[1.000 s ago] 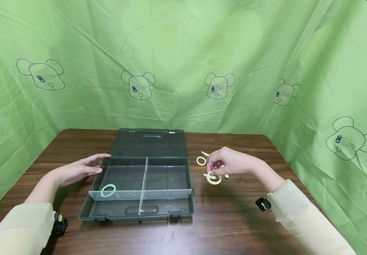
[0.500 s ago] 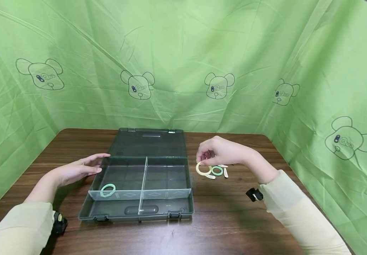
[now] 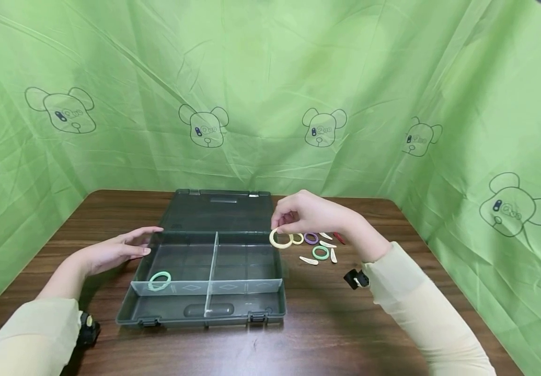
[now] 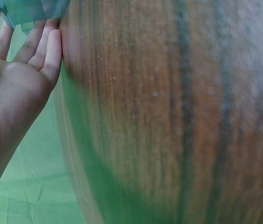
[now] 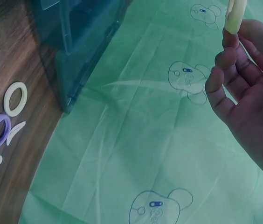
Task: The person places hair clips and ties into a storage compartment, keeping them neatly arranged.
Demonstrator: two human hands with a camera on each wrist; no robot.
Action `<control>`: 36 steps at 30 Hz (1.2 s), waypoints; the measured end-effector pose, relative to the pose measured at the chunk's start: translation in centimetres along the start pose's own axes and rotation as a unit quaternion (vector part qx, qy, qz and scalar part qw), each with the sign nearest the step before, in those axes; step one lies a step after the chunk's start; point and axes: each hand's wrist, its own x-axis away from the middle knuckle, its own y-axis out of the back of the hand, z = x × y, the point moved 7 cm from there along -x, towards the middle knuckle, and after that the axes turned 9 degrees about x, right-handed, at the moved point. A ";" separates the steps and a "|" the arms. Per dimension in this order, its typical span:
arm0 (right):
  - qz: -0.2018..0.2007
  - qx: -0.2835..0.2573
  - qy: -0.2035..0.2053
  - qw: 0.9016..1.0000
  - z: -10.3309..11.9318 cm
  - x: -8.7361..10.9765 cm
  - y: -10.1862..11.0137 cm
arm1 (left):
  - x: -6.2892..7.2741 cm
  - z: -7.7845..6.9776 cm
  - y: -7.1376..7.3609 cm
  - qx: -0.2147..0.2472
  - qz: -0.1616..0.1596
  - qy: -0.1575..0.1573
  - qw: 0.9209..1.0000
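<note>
My right hand (image 3: 314, 213) pinches a pale yellow hair tie (image 3: 280, 240) between thumb and fingertips, over the right edge of the grey see-through divided box (image 3: 246, 286). The tie shows edge-on in the right wrist view. Against the box's left side, my left hand (image 3: 115, 252) rests with fingers extended; its palm and fingers show in the left wrist view. A mint green hair tie (image 3: 159, 281) lies in the box's large left compartment, leaning by the divider. Right of the box lie a green hair tie (image 3: 320, 253), a purple hair tie (image 3: 311, 238) and another yellow one (image 5: 15, 99).
Several white snap hair clips (image 3: 309, 260) and a red clip (image 3: 339, 238) lie among the loose ties. The box's lid (image 3: 223, 211) is folded back flat towards the far table edge. Green printed cloth (image 3: 261, 94) hangs behind and beside the wooden table (image 3: 326, 324).
My right hand has lifted the yellow hair tie from the loose pieces and carried it left to the box's right edge. My left hand has stayed in place.
</note>
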 end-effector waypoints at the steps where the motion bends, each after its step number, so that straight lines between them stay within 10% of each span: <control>1: -0.001 0.003 0.000 1.000 0.0 -0.3 0.0 | 0.0 0.0 -0.1 -0.001 0.001 -0.002 1.000; 36: -0.035 -0.002 0.017 0.999 2.6 -11.2 -3.2 | -0.1 0.0 0.1 0.004 -0.009 -0.002 1.000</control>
